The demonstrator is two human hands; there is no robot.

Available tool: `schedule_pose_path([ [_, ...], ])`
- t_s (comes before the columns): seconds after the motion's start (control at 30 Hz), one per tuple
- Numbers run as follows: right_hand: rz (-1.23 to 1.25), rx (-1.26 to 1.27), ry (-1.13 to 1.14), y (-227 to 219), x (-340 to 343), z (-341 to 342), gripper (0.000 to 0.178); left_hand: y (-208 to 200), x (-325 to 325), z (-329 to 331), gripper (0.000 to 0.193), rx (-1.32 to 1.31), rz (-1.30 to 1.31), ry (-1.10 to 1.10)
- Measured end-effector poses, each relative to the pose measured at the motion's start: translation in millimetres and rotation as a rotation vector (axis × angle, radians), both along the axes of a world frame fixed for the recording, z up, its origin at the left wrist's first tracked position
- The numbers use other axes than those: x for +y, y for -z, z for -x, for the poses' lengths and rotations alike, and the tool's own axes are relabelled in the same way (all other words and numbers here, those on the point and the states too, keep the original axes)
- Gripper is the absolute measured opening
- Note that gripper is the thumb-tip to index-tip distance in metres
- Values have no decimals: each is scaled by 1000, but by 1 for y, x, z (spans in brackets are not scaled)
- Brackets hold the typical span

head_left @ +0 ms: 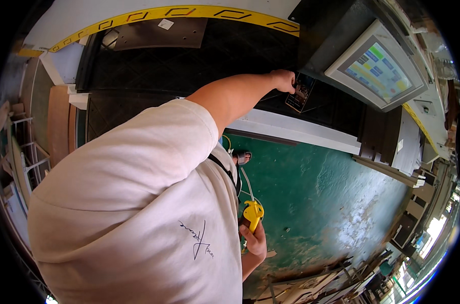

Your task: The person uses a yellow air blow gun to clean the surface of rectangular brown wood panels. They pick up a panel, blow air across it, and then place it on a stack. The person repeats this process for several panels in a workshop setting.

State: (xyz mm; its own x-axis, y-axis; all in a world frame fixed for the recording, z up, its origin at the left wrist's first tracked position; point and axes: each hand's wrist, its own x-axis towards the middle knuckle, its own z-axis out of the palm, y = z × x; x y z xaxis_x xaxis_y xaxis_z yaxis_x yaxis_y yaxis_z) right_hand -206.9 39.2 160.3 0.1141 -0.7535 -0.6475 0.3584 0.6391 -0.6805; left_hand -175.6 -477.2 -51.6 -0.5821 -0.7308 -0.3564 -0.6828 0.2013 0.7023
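- Left hand (283, 81) has bent fingers at a dark flat rectangle (303, 95), over the black machine bed (164, 68); whether it grips, I cannot tell.
- Right hand (256, 240) holds a yellow air gun (253, 213) above green floor (311, 177).

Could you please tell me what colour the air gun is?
The air gun is bright yellow, seen best in the head view.

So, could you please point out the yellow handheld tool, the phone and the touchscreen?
Yellow handheld tool (253, 215): head view, on its body.
Phone (303, 94): head view, on its face.
Touchscreen (379, 72): head view, on its display.
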Motion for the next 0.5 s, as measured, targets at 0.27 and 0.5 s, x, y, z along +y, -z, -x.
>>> schedule_pose_path([
  [0.27, 7, -3, -5, 1, 0, -1, 30, 4, -2, 0, 52, 10, 22, 10],
  [0.5, -13, -20, 26, 0, -1, -2, 30, -4, 1, -3, 51, 13, -1, -15],
])
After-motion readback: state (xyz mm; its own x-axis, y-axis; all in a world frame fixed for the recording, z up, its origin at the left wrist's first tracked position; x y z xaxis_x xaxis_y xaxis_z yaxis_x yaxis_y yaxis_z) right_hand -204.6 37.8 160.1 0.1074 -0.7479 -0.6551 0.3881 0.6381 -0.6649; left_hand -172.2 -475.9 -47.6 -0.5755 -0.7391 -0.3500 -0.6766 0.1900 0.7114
